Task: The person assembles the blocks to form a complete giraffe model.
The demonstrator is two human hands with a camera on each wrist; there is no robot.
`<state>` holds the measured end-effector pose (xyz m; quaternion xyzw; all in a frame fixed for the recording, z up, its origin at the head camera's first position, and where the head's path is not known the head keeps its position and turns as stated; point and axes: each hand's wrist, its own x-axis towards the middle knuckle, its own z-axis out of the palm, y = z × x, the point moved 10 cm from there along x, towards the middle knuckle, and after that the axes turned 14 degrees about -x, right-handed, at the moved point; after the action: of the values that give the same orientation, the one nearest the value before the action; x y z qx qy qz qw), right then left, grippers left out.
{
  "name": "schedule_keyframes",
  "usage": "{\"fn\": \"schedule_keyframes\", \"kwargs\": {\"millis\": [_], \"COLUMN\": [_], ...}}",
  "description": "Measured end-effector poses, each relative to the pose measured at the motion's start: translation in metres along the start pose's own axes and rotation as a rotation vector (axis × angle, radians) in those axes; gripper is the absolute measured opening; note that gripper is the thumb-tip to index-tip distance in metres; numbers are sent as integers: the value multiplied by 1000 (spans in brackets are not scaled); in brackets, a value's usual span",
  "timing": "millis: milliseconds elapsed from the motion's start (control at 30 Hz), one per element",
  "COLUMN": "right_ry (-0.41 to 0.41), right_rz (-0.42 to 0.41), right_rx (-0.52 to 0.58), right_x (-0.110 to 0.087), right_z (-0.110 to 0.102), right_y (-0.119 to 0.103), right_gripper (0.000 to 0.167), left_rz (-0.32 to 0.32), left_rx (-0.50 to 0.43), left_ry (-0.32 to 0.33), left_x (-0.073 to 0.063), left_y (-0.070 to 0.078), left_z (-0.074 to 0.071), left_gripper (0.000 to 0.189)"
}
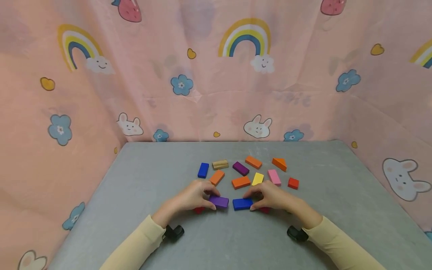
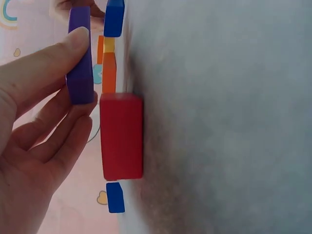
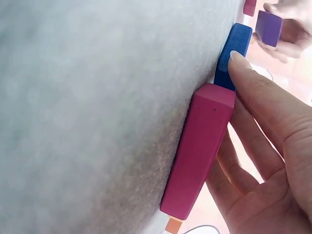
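Between thumb and fingers my left hand (image 1: 195, 195) pinches a purple block (image 1: 220, 202), which in the left wrist view (image 2: 80, 58) hangs clear of the table. A red block (image 2: 122, 136) lies beneath that hand, mostly covered by it in the head view. My right hand (image 1: 272, 195) grips the right end of a blue block (image 1: 242, 204) lying on the table, thumb on the near side. The two held blocks point end to end with a small gap. Close under the right hand lies a magenta block (image 3: 200, 151), mostly hidden from the head camera.
Behind the hands are orange blocks (image 1: 241, 182), a yellow one (image 1: 258, 178), a pink one (image 1: 274, 177), a small red one (image 1: 293, 183), a dark purple one (image 1: 241, 168), another blue one (image 1: 203, 170) and wooden pieces (image 1: 220, 164). A patterned pink curtain (image 1: 209, 105) borders the grey table (image 1: 162, 161).
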<state>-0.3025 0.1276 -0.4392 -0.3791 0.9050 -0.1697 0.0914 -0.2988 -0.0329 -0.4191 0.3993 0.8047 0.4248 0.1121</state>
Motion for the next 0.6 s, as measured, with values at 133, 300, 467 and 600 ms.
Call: {"fn": "schedule_keyframes", "kwargs": {"millis": [133,300,467,600], "right_ry": [0,2,-9,-10], "right_rz": [-6,13,25,14], "right_rx": [5,-2,-5,-2], "right_x": [0,0,0,1], "right_z": [0,-1,-1,-1], "right_y": [1,2,2,0], "right_gripper": [32,32,32,32], "left_rz": [-16,-39,-46,-46], "left_rx": [7,15,-10,-8], "left_ry": [20,23,37,40], "left_x": [-3,-4,-4,-5], "left_y": [2,3,3,1], "left_z": [2,6,8,10], "left_gripper": [32,32,33,34]}}
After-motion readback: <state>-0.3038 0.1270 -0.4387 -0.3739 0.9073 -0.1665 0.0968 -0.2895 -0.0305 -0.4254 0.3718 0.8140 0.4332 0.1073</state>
